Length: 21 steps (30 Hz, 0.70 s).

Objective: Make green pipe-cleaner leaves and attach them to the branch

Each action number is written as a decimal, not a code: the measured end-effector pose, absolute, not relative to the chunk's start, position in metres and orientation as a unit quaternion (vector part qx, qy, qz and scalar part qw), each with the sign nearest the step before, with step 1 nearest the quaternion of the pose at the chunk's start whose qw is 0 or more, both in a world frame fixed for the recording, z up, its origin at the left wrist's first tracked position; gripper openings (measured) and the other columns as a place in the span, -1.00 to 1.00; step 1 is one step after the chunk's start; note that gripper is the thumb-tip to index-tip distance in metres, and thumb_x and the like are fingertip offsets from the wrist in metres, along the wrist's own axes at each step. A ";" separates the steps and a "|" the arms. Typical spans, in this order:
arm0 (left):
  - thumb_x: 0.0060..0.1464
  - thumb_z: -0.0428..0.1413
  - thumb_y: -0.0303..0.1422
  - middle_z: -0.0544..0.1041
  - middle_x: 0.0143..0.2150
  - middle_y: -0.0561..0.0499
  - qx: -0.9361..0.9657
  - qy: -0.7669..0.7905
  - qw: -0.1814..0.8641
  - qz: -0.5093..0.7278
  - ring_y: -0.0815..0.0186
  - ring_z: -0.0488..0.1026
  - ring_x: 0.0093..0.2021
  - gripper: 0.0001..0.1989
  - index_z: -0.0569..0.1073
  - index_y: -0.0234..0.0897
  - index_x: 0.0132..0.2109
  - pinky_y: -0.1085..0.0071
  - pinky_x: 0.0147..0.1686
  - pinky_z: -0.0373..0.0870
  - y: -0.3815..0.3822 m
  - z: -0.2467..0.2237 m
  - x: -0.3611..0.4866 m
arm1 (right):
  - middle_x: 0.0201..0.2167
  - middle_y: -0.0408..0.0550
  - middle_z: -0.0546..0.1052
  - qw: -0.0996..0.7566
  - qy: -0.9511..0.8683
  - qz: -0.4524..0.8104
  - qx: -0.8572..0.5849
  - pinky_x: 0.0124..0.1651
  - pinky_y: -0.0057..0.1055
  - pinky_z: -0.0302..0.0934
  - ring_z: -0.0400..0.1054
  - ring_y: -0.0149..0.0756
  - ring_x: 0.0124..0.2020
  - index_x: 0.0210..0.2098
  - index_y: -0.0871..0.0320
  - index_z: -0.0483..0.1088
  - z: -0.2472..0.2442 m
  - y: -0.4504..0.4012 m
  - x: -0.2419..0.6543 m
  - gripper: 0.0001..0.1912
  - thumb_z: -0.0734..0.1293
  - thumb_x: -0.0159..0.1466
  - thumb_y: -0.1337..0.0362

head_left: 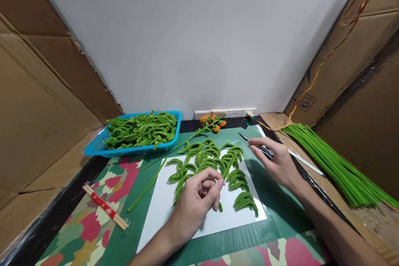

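Note:
My left hand [199, 197] is closed in a pinch over the white sheet [162, 212]. A straight green pipe cleaner [230, 165] slants up and away from its fingertips; the exact grip is partly hidden by the fingers. Curled green pipe-cleaner leaves [207, 162] lie in several clusters on the sheet, beyond my left hand and to its right. My right hand [276, 162] is beside the scissors [267, 152], thumb and fingers a little apart. The hand covers part of the scissors' handles, and the blades point away to the left.
A blue basket [179, 126] heaped with green leaves stands at the back left. Behind the sheet lies an orange-flowered stem [215, 124]. Wrapped chopsticks [105, 207] and a loose green stem [146, 187] lie left. Many green pipe cleaners [336, 166] lie right, by cardboard [358, 62].

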<state>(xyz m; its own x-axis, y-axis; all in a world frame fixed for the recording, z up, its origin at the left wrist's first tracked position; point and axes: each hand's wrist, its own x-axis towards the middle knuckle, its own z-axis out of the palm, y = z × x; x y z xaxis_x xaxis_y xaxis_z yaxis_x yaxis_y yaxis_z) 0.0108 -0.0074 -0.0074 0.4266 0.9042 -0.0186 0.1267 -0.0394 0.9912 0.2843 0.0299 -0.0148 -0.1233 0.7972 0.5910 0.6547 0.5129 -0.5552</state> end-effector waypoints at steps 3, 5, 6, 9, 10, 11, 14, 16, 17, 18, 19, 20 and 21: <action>0.43 0.11 -0.09 0.40 -0.59 0.19 0.623 0.409 0.570 0.346 0.43 0.23 -0.54 -0.69 0.44 -0.25 -0.16 0.49 -0.46 0.16 -0.007 -0.009 0.011 | -0.26 -0.04 0.67 0.463 -0.807 0.070 -0.360 -0.21 -0.39 0.46 0.59 -0.29 -0.28 -0.10 0.12 0.51 -0.018 0.017 0.262 -0.88 0.31 0.48 0.37; 0.43 0.12 -0.09 0.40 -0.58 0.19 0.623 0.412 0.569 0.344 0.43 0.24 -0.53 -0.69 0.44 -0.25 -0.15 0.48 -0.45 0.15 -0.007 -0.010 0.011 | -0.35 -0.06 0.64 0.494 -0.814 0.007 -0.306 -0.35 -0.42 0.39 0.51 -0.34 -0.44 -0.07 0.16 0.46 -0.025 0.010 0.247 -0.87 0.33 0.43 0.45; 0.42 0.13 -0.09 0.40 -0.58 0.19 0.624 0.412 0.569 0.343 0.43 0.24 -0.53 -0.70 0.44 -0.25 -0.15 0.48 -0.45 0.15 -0.006 -0.010 0.011 | -0.37 -0.07 0.64 0.500 -0.816 -0.009 -0.289 -0.39 -0.44 0.38 0.50 -0.36 -0.48 -0.06 0.16 0.45 -0.028 0.008 0.240 -0.85 0.34 0.42 0.47; 0.41 0.14 -0.10 0.41 -0.56 0.19 0.628 0.405 0.570 0.340 0.43 0.25 -0.52 -0.70 0.43 -0.25 -0.16 0.48 -0.43 0.15 -0.006 -0.009 0.011 | -0.26 0.00 0.70 0.492 -0.819 -0.068 -0.287 -0.28 -0.42 0.44 0.60 -0.30 -0.35 0.04 0.19 0.47 -0.035 0.004 0.225 -0.75 0.36 0.40 0.51; 0.41 0.14 -0.10 0.40 -0.57 0.19 0.630 0.403 0.572 0.337 0.43 0.24 -0.52 -0.70 0.43 -0.25 -0.16 0.48 -0.43 0.15 -0.006 -0.009 0.011 | -0.23 0.02 0.71 0.495 -0.811 -0.083 -0.300 -0.25 -0.41 0.46 0.62 -0.28 -0.32 0.04 0.19 0.49 -0.035 0.003 0.222 -0.75 0.37 0.40 0.51; 0.41 0.14 -0.10 0.40 -0.57 0.19 0.632 0.400 0.573 0.334 0.43 0.24 -0.52 -0.70 0.43 -0.25 -0.17 0.47 -0.43 0.16 -0.006 -0.008 0.011 | -0.23 0.02 0.72 0.501 -0.801 -0.094 -0.314 -0.25 -0.42 0.46 0.63 -0.28 -0.31 0.03 0.18 0.52 -0.034 0.003 0.221 -0.76 0.38 0.40 0.50; 0.42 0.12 -0.10 0.39 -0.57 0.18 0.641 0.397 0.574 0.320 0.42 0.25 -0.52 -0.70 0.44 -0.26 -0.16 0.47 -0.42 0.18 -0.006 -0.006 0.011 | -0.23 0.00 0.72 0.516 -0.780 -0.092 -0.341 -0.26 -0.47 0.47 0.64 -0.30 -0.32 -0.04 0.15 0.57 -0.031 0.001 0.221 -0.83 0.41 0.41 0.45; 0.40 0.15 -0.11 0.43 -0.51 0.14 0.646 0.399 0.563 0.326 0.42 0.31 -0.48 -0.71 0.46 -0.26 -0.16 0.48 -0.41 0.21 -0.007 -0.006 0.010 | -0.16 0.04 0.73 0.523 -0.780 -0.070 -0.338 -0.21 -0.48 0.50 0.67 -0.29 -0.25 -0.02 0.17 0.57 -0.030 -0.001 0.222 -0.82 0.40 0.41 0.46; 0.37 0.19 -0.12 0.46 -0.45 0.12 0.648 0.405 0.553 0.333 0.42 0.32 -0.47 -0.73 0.47 -0.25 -0.16 0.50 -0.42 0.21 -0.007 -0.005 0.010 | -0.12 0.07 0.73 0.526 -0.780 -0.057 -0.334 -0.19 -0.48 0.52 0.67 -0.29 -0.21 -0.01 0.18 0.57 -0.029 -0.002 0.222 -0.80 0.40 0.41 0.47; 0.32 0.25 -0.14 0.49 -0.38 0.10 0.649 0.412 0.540 0.342 0.43 0.33 -0.46 -0.74 0.48 -0.25 -0.14 0.51 -0.45 0.21 -0.007 -0.005 0.010 | -0.09 0.09 0.72 0.530 -0.780 -0.049 -0.329 -0.18 -0.49 0.53 0.68 -0.28 -0.18 -0.01 0.18 0.58 -0.029 -0.002 0.223 -0.79 0.39 0.41 0.48; 0.25 0.31 -0.17 0.51 -0.30 0.08 0.650 0.420 0.527 0.351 0.45 0.33 -0.47 -0.73 0.49 -0.24 -0.10 0.52 -0.48 0.20 -0.007 -0.005 0.011 | -0.08 0.11 0.72 0.532 -0.781 -0.045 -0.324 -0.18 -0.49 0.53 0.68 -0.27 -0.17 -0.01 0.18 0.58 -0.028 -0.002 0.223 -0.78 0.38 0.41 0.49; 0.17 0.37 -0.20 0.52 -0.24 0.06 0.651 0.427 0.514 0.360 0.46 0.33 -0.48 -0.68 0.49 -0.22 -0.05 0.53 -0.51 0.19 -0.007 -0.004 0.011 | -0.08 0.11 0.72 0.535 -0.781 -0.045 -0.320 -0.19 -0.49 0.54 0.68 -0.27 -0.17 -0.01 0.17 0.59 -0.028 -0.002 0.223 -0.78 0.38 0.41 0.50; 0.11 0.41 -0.24 0.53 -0.18 0.04 0.653 0.431 0.503 0.366 0.46 0.33 -0.48 -0.60 0.49 -0.20 0.03 0.54 -0.54 0.18 -0.007 -0.003 0.011 | -0.09 0.11 0.72 0.537 -0.781 -0.046 -0.315 -0.21 -0.48 0.55 0.68 -0.27 -0.18 -0.02 0.16 0.59 -0.027 -0.002 0.224 -0.77 0.38 0.41 0.49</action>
<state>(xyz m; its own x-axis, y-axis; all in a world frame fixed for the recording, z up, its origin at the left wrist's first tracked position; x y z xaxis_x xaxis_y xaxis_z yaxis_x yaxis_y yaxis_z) 0.0111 -0.0070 -0.0031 0.3598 0.9320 0.0447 0.1952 -0.1220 0.9732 0.2236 -0.0020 -0.0273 -0.2252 0.4437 0.8674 0.5416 0.7971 -0.2671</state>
